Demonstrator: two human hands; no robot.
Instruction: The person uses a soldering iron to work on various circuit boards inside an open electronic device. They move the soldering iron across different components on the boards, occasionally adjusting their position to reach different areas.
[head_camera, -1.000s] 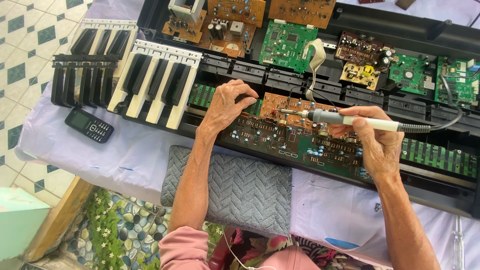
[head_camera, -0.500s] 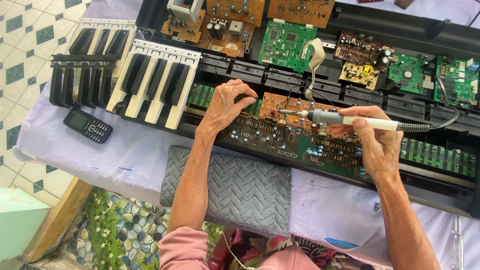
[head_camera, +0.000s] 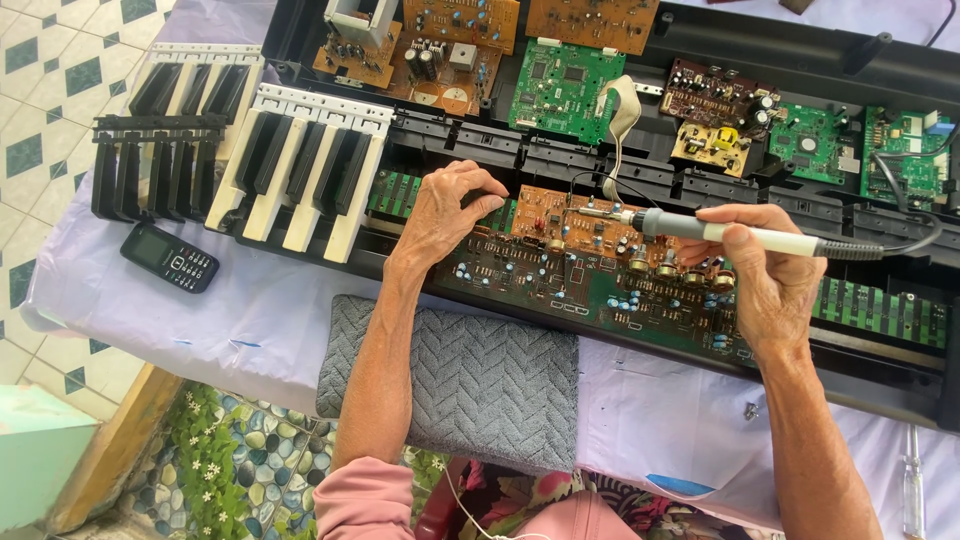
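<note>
The right hand (head_camera: 765, 285) grips a soldering iron (head_camera: 720, 232), its tip over the brown circuit board (head_camera: 575, 225) in the opened keyboard case (head_camera: 880, 60). The left hand (head_camera: 450, 205), fingers curled and holding nothing, rests on that board's left edge. Left of the board lie detached key sections (head_camera: 300, 170), then a black mobile phone (head_camera: 170, 257). A grey towel (head_camera: 480, 375) lies below it on the tabletop (head_camera: 250, 320).

Pink sleeve (head_camera: 365, 497) on left arm; right arm bare.
</note>
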